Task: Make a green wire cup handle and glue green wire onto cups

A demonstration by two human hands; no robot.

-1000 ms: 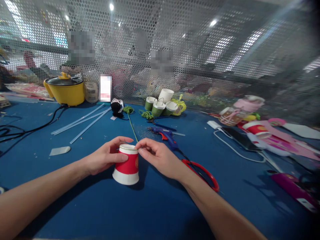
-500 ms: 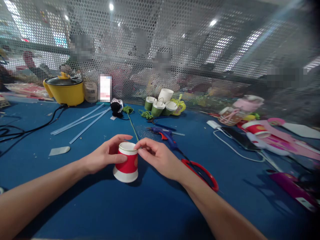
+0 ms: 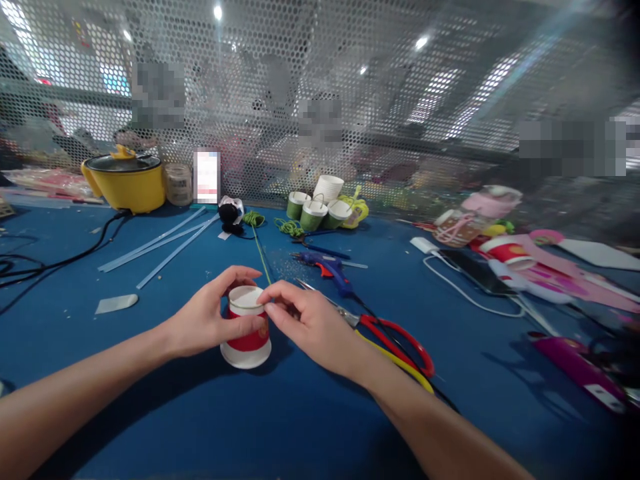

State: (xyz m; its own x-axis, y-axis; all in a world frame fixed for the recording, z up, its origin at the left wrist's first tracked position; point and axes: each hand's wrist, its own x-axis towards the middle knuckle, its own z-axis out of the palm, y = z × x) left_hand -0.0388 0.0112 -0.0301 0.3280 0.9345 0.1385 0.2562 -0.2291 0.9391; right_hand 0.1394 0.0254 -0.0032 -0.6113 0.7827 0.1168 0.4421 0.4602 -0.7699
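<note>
A red-and-white paper cup (image 3: 245,363) stands on the blue table with its wider end down. My left hand (image 3: 210,313) is closed round its left side, the thumb across the red band. At the cup's upper edge, the fingertips of my right hand (image 3: 300,317) pinch a strand of green yarn (image 3: 261,250). The strand runs back to a small green ball (image 3: 254,219), and a thin line of it seems to lie along the cup's upper edge. Partly under my right forearm are scissors (image 3: 400,333) with red and yellow handles.
Behind the scissors lies a blue glue gun (image 3: 325,267). Clear glue sticks (image 3: 160,243) and a yellow electric pot (image 3: 133,190) are on the left. Green-wrapped cups (image 3: 314,217) stand at the back by a perforated screen (image 3: 380,127). A phone (image 3: 475,272) with a white cable lies right.
The view has shifted slightly. My left thumb reaches further across the red band. My right hand has drawn a little toward me, so more of the scissors shows.
</note>
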